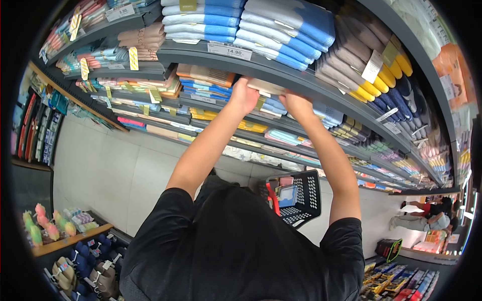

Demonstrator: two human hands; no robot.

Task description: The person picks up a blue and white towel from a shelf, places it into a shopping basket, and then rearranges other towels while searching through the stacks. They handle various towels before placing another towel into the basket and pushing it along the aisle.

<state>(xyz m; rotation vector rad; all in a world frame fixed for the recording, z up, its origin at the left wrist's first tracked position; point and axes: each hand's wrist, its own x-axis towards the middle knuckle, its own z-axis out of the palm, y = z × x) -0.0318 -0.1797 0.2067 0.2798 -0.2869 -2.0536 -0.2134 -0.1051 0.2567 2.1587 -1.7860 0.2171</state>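
Observation:
A cream folded towel (266, 86) lies between my two hands, at the mouth of a shelf beneath the blue-and-white towels. My left hand (244, 96) grips its left end, with the fingers partly out of sight. At the other end my right hand (297, 103) closes on the right edge, its fingertips hidden under the upper shelf. Just left of my left hand sit orange-brown folded towels (205, 75) above blue patterned ones (213, 90). Light blue towels (273, 105) show below the cream one.
The upper shelf edge (281, 65) juts out over my hands. On it are stacked blue-and-white towels (288, 30) and grey-yellow ones (346, 55). A black shopping basket (307, 193) with goods is below me. Slippers (85, 266) hang behind left; people (427, 220) are far right.

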